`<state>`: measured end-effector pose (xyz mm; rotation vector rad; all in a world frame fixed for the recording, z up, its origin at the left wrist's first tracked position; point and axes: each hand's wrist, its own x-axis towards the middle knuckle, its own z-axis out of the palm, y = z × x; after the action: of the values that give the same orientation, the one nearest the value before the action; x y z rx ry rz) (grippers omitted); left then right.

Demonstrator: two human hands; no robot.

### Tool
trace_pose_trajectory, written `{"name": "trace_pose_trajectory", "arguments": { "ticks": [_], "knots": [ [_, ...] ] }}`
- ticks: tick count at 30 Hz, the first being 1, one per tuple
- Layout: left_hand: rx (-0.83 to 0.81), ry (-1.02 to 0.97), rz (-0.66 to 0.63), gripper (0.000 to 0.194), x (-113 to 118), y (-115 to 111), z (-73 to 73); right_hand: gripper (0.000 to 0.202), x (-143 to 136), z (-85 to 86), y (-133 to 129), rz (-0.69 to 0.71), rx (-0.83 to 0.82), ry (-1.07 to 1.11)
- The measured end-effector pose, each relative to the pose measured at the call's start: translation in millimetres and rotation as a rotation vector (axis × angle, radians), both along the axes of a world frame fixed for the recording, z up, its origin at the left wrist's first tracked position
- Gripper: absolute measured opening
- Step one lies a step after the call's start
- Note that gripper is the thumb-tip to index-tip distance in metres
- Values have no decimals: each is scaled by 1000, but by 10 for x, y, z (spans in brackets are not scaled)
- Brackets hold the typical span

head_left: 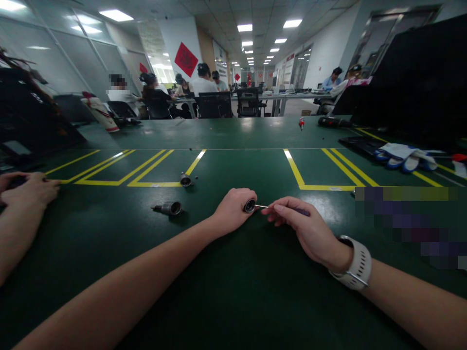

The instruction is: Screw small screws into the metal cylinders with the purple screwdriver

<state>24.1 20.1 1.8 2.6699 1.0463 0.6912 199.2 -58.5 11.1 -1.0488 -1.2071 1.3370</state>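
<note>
My left hand [235, 209] is wrapped round a dark cylindrical metal part [249, 206], its round open end facing right. My right hand [297, 218], with a pale watch on the wrist, holds a thin screwdriver [302, 212] by its dark handle. The metal shaft points left, and its tip is at the open end of the part. On the green table [233, 167], left of my left hand, lies a second metal part [170, 208] with a narrow dark end. A smaller metal piece [186, 179] sits behind it, beside a yellow tape line.
Another person's hands [31, 188] hold something dark at the left edge. White and blue gloves [404, 156] lie at the right, near a large black object [412, 87]. A small red item [301, 123] is at the back. People sit at tables beyond.
</note>
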Motion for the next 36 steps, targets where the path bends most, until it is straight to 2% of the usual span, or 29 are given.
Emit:
{"name": "trace_pose_trajectory", "arguments": {
  "ticks": [8,15,25,36],
  "knots": [
    [24,37,-14,7,-6,9,-15,11,18,18,-12,-73,-7,70],
    [4,28,51,8,-8,19,-22,11,23,26,-11,-104,11,110],
    [-7,-2,147,5,-20,22,-31,11,24,-26,14,-163,-4,78],
    [-51,-96,207,8,-3,24,-16,12,21,-42,21,-168,9,-84]
  ]
}}
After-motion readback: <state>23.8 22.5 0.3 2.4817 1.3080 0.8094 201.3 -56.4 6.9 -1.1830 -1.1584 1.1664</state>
